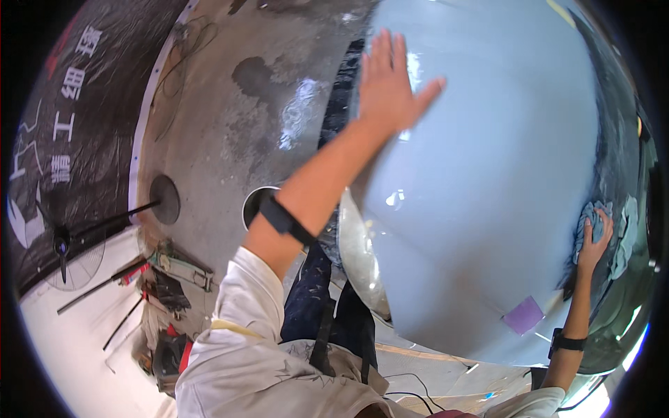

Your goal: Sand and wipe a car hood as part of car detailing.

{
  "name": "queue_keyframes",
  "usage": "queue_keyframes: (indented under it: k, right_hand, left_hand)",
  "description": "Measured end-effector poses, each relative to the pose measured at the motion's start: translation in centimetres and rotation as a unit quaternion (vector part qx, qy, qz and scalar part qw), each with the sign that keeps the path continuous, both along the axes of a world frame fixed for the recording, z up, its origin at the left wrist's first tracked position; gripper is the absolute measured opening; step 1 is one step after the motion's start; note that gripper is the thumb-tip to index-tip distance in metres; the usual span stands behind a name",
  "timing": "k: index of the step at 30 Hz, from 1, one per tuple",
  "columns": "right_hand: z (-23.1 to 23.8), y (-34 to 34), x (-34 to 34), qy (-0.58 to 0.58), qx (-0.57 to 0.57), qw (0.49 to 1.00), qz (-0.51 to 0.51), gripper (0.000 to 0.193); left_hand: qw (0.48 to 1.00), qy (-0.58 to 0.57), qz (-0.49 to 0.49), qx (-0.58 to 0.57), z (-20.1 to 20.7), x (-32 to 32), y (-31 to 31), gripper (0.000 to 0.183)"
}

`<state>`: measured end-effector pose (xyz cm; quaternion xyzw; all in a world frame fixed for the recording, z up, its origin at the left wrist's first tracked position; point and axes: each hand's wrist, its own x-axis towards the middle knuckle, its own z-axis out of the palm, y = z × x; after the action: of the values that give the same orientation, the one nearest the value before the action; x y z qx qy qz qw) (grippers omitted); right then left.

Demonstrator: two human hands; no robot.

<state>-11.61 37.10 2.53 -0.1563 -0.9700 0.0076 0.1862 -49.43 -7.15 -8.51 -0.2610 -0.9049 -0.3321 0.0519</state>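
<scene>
While your left hand is spread open over the grey-blue panel, palm down and thumb out to the right, your right hand grips a bunched blue cloth at the panel's right-hand edge. The left hand holds nothing; it is a little blurred, so it seems to lie flat on the surface, though contact along the whole palm is hard to confirm. Your right fingers bend over the cloth, thumb apart on its near side.

Just beside that hand, to its right, lies a second, paler cloth. Nearer your body, a purple square sheet rests on the panel, set askew. Along the panel's left side you have a dark strip and, closer to you, a pale curved headlight. Your left forearm, with its black band, crosses in front of part of the strip and covers part of a round bucket on the floor. Farther left stand a fan and a green jack, with a dark banner behind. Black cables run below the panel's near edge.

The panel fills the space in front of you and to your right. Its long axis runs up the view, away from your body, and its far end leaves the upper edge; its left and right sides bow outward in this lens.
</scene>
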Motion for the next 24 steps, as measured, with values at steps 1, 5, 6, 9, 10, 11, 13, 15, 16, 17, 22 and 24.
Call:
queue_keyframes:
  k: [1,5,6,9,10,11,13,15,16,17,22,24]
  right_hand:
    - [0.1,1.1,2.2,0.001,-0.012,0.999,-0.042,0.032]
    - [-0.1,4.2,6.1,0.073,-0.029,0.993,-0.092,0.029]
    - [-0.2,4.4,5.8,0.079,-0.031,0.992,-0.097,0.029]
    - [0.5,3.3,5.4,0.064,-0.026,0.992,-0.105,0.03]
    - [0.7,3.2,6.1,0.064,-0.021,0.991,-0.117,0.03]
    - [1.1,3.2,6.9,0.067,-0.009,0.989,-0.128,0.031]
    - [-1.1,2.0,3.4,0.091,-0.021,0.99,-0.109,0.033]
    - [-1.4,1.2,2.7,0.1,-0.027,0.988,-0.113,0.034]
    - [-1.3,1.1,3.4,0.094,-0.029,0.988,-0.119,0.035]
    - [-1.4,1.3,4.0,0.107,-0.027,0.985,-0.131,0.037]
    - [-1.8,3.7,7.4,0.082,0.032,0.989,-0.122,0.038]
    - [-2.6,4.7,7.2,0.071,0.056,0.988,-0.129,0.046]
  left_hand:
    - [1.0,0.003,-0.009,0.004,0.3,-2.2,1.9,0.111]
    - [0.997,0.04,-0.064,-0.035,1.1,-5.6,9.8,0.113]
    - [0.992,0.077,-0.095,-0.043,1.4,-5.4,11.9,0.113]
    - [0.962,0.095,-0.256,0.001,3.8,2.3,21.2,0.108]
    - [0.944,0.069,-0.323,0.003,5.1,6.5,25.1,0.106]
    - [0.93,0.057,-0.362,-0.021,6.6,11.0,29.1,0.104]
    - [0.913,0.128,-0.388,0.004,5.9,15.7,32.9,0.101]
    - [0.899,0.157,-0.41,-0.011,6.0,17.9,34.4,0.1]
    - [0.897,0.162,-0.412,0.001,6.3,18.6,34.8,0.101]
    - [0.895,0.166,-0.414,0.01,6.4,19.1,34.9,0.102]
    - [0.971,0.059,-0.233,-0.023,3.8,9.6,32.8,0.113]
    - [0.98,0.092,-0.147,-0.101,3.0,1.8,27.0,0.089]
